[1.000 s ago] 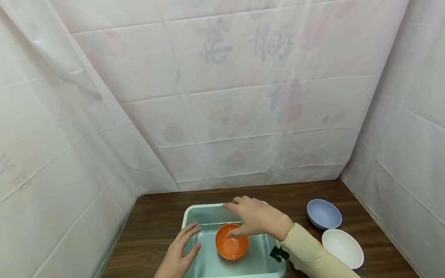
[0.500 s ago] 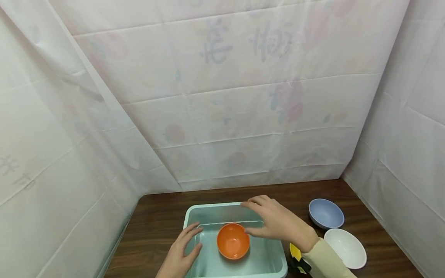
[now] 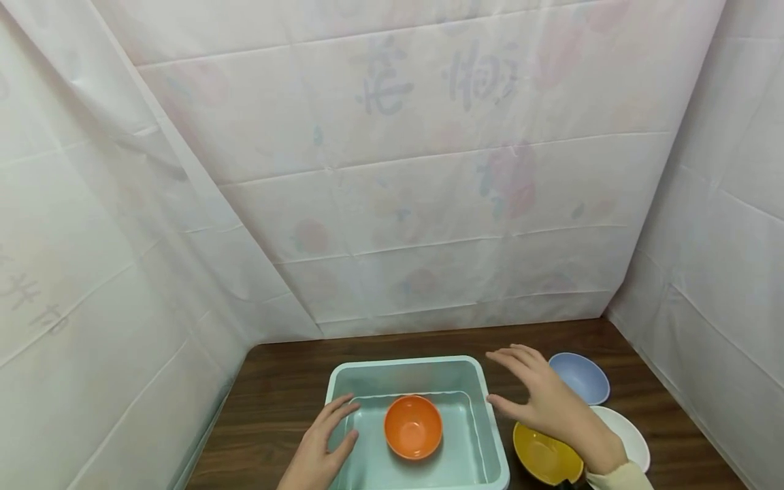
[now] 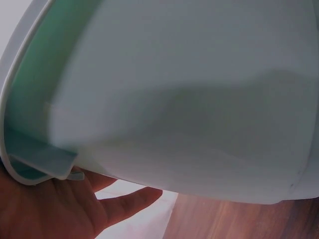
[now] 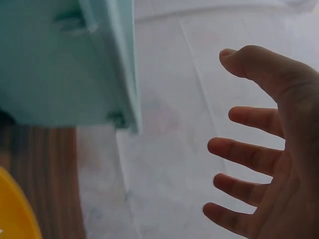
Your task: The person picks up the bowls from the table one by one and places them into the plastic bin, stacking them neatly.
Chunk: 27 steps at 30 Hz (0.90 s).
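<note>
An orange bowl (image 3: 413,427) sits upright inside a pale teal basin (image 3: 404,363). My left hand (image 3: 320,446) is at the basin's left rim, fingers spread and holding nothing; whether it touches the rim I cannot tell. In the left wrist view, the basin's outer wall (image 4: 199,124) fills most of the picture. Beyond the right rim, my right hand (image 3: 545,401) hovers with its fingers apart and nothing in it. Below that hand lies a yellow bowl (image 3: 542,456), partly covered by it. The right wrist view shows the same spread fingers (image 5: 246,154) apart from the basin.
A blue bowl (image 3: 584,378) and a white bowl (image 3: 631,439) stand on the right of the dark wooden table (image 3: 269,401), both partly behind my right hand and arm. White printed cloth (image 3: 398,204) hangs at the back and both sides.
My right hand has moved right, from above the orange bowl to above the yellow bowl, uncovering the basin's right side. The orange bowl stays in the basin; my left hand has hardly moved.
</note>
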Motion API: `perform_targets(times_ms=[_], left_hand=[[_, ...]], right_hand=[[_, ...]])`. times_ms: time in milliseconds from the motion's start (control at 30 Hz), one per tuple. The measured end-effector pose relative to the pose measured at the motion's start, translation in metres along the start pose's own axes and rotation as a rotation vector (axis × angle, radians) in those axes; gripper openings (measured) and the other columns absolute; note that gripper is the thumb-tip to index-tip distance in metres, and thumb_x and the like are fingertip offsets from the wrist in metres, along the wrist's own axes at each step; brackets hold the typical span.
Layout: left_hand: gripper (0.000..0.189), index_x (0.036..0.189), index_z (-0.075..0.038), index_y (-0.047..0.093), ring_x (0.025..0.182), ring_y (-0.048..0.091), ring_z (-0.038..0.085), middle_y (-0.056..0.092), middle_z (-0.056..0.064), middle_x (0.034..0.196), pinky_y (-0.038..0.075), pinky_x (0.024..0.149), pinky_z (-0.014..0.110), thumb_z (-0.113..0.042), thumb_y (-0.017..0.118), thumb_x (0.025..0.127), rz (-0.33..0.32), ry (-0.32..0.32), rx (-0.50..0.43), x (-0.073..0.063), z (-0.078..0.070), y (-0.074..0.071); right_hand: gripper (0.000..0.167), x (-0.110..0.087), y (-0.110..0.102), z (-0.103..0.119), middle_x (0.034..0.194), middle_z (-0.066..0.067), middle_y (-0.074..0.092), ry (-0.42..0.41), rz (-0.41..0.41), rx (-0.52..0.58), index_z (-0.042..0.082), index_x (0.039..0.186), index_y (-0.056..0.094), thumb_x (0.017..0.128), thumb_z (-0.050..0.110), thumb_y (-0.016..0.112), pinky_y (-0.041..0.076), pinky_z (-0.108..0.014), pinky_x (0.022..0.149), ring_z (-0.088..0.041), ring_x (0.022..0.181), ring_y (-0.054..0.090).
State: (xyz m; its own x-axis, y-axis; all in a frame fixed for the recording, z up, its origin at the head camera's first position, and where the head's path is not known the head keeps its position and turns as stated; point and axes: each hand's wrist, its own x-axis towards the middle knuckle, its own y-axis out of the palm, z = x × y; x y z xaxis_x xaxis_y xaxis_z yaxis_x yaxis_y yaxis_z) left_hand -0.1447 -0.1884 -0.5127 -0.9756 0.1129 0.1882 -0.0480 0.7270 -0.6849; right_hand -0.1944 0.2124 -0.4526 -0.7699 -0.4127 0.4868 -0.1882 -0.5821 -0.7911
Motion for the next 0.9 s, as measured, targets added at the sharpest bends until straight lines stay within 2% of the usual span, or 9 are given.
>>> perform_targets(times_ms=[167, 367, 467, 500, 600, 667, 700, 800, 900], left_hand=[[0.036, 0.133, -0.031, 0.066, 0.137, 0.055, 0.028, 0.055, 0.0, 0.15, 0.049, 0.106, 0.057, -0.027, 0.072, 0.098, 0.003, 0.001, -0.003, 0.0, 0.001, 0.001], [0.036, 0.134, -0.03, 0.065, 0.138, 0.054, 0.029, 0.054, 0.0, 0.151, 0.048, 0.107, 0.058, -0.037, 0.069, 0.099, 0.031, -0.012, -0.013, 0.002, 0.001, 0.0], [0.036, 0.134, -0.029, 0.066, 0.137, 0.054, 0.029, 0.054, 0.0, 0.151, 0.048, 0.107, 0.058, -0.036, 0.069, 0.099, 0.031, -0.014, -0.013, 0.002, 0.002, 0.0], [0.035, 0.134, -0.029, 0.066, 0.137, 0.054, 0.029, 0.055, 0.0, 0.15, 0.048, 0.107, 0.058, -0.035, 0.07, 0.099, 0.03, -0.015, -0.011, 0.002, 0.002, 0.0], [0.035, 0.134, -0.028, 0.066, 0.137, 0.054, 0.029, 0.055, -0.001, 0.15, 0.048, 0.106, 0.059, -0.033, 0.07, 0.099, 0.025, -0.014, -0.007, 0.002, 0.003, 0.001], [0.035, 0.134, -0.028, 0.067, 0.137, 0.054, 0.029, 0.055, -0.001, 0.15, 0.049, 0.106, 0.058, -0.032, 0.07, 0.099, 0.021, -0.014, -0.005, 0.002, 0.003, 0.001], [0.035, 0.134, -0.028, 0.067, 0.137, 0.054, 0.029, 0.055, -0.001, 0.15, 0.049, 0.106, 0.058, -0.032, 0.071, 0.099, 0.02, -0.015, -0.006, 0.002, 0.003, 0.001], [0.035, 0.134, -0.028, 0.066, 0.137, 0.054, 0.029, 0.055, -0.002, 0.15, 0.049, 0.105, 0.058, -0.033, 0.07, 0.099, 0.02, -0.014, -0.009, 0.002, 0.003, 0.001], [0.035, 0.134, -0.027, 0.067, 0.137, 0.054, 0.03, 0.054, -0.001, 0.151, 0.049, 0.105, 0.059, -0.034, 0.07, 0.099, 0.027, -0.015, -0.013, 0.002, 0.002, 0.0]], right_hand=[[0.06, -0.025, 0.001, -0.018, 0.132, -0.012, 0.065, 0.08, -0.086, 0.02, 0.016, 0.135, 0.065, 0.081, 0.031, 0.088, 0.041, -0.073, 0.099, -0.047, 0.133, 0.048], [0.06, -0.051, 0.001, -0.032, 0.132, -0.014, 0.065, 0.179, -0.129, 0.02, 0.016, 0.135, 0.065, 0.081, 0.028, 0.089, 0.043, -0.072, 0.095, -0.047, 0.129, 0.05], [0.062, -0.062, 0.002, -0.04, 0.131, -0.012, 0.066, 0.168, -0.18, -0.018, 0.015, 0.134, 0.065, 0.077, 0.023, 0.091, 0.045, -0.066, 0.097, -0.045, 0.127, 0.052], [0.063, -0.064, 0.002, -0.042, 0.131, -0.012, 0.066, 0.152, -0.2, -0.033, 0.014, 0.133, 0.066, 0.075, 0.021, 0.092, 0.045, -0.059, 0.105, -0.044, 0.125, 0.053], [0.065, -0.071, 0.005, -0.05, 0.128, -0.012, 0.067, 0.105, -0.248, -0.075, 0.011, 0.129, 0.068, 0.071, 0.018, 0.094, 0.034, -0.037, 0.121, -0.045, 0.123, 0.054], [0.065, -0.075, 0.006, -0.054, 0.127, -0.014, 0.067, 0.084, -0.266, -0.092, 0.008, 0.127, 0.069, 0.069, 0.017, 0.094, 0.026, -0.033, 0.126, -0.047, 0.122, 0.053], [0.065, -0.077, 0.006, -0.056, 0.127, -0.014, 0.067, 0.08, -0.269, -0.097, 0.007, 0.127, 0.069, 0.068, 0.017, 0.094, 0.025, -0.034, 0.127, -0.047, 0.122, 0.053], [0.066, -0.083, 0.007, -0.062, 0.126, -0.017, 0.066, 0.08, -0.275, -0.118, 0.004, 0.125, 0.069, 0.065, 0.016, 0.095, 0.032, -0.062, 0.119, -0.052, 0.122, 0.052], [0.066, -0.089, 0.007, -0.068, 0.123, -0.019, 0.066, 0.075, -0.285, -0.131, 0.003, 0.124, 0.07, 0.064, 0.017, 0.095, 0.035, -0.072, 0.109, -0.056, 0.121, 0.051]])
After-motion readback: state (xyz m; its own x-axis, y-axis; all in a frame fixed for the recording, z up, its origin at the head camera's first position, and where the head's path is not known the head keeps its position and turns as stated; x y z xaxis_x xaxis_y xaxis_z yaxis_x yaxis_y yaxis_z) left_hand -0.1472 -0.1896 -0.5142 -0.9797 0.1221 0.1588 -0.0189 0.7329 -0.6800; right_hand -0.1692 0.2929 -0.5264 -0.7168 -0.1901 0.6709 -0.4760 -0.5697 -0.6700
